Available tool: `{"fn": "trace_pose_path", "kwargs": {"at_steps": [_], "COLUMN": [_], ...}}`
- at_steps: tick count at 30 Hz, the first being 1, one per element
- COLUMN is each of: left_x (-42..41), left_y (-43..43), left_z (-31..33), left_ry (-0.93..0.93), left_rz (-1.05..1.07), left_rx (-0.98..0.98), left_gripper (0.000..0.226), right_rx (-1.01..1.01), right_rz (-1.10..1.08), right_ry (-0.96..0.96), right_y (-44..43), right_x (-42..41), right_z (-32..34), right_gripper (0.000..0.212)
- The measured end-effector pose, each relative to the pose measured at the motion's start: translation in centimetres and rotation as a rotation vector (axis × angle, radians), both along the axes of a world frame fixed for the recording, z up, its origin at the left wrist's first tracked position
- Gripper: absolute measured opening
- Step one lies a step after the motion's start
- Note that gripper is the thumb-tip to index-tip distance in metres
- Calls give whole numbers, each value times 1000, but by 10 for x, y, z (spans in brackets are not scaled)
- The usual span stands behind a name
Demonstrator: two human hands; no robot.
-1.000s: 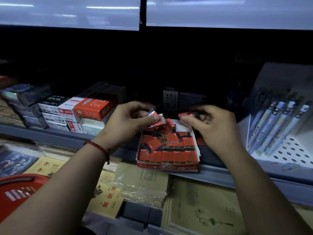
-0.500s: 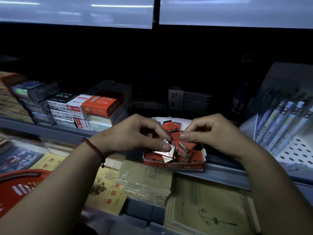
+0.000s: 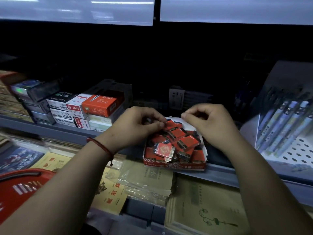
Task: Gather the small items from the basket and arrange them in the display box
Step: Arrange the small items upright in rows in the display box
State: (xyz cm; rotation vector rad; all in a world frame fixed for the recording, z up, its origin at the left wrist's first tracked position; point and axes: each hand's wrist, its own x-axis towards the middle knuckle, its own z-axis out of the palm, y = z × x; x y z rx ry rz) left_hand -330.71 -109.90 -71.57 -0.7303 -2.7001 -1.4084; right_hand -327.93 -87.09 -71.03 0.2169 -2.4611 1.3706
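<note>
Lying jumbled in a red cardboard display box (image 3: 174, 166) on a grey metal shelf (image 3: 220, 175): glossy wrapped erasers (image 3: 182, 143). Pinching one at the back, left hand (image 3: 135, 128); hovering curled, apparently empty, right hand (image 3: 210, 122). Sitting lower left, red basket (image 3: 18, 189).

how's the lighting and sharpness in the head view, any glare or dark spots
Head view: dim overall; the shelf recess behind the red cardboard display box is nearly black; pale glare streaks on the white panel overhead; the small red wrapped erasers stay readable; edges bend and soften, as at the red plastic basket.
</note>
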Motion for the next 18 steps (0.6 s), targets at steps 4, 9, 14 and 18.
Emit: {"fn": "trace_pose_path", "kwargs": {"at_steps": [4,9,14,18], "left_x": [-7,-11,-15,-20], "left_y": [13,21,21,23], "left_z": [-7,-10,-12,-17], "left_ry": [150,160,39,93], "left_rz": [149,166,15,20], "left_rx": [-162,-167,-70,-112], "left_gripper": [14,18,28,29], "right_rx": [137,209,296,237], "right_rz": [-31,-23,-2,14], "right_ry": [-67,-222,-294,-310], "right_y": [-13,-18,-12,-10], "right_x": [-14,-24,-28,-29], "right_z": [1,-3,-3,-5], "right_gripper": [6,16,51,45]}}
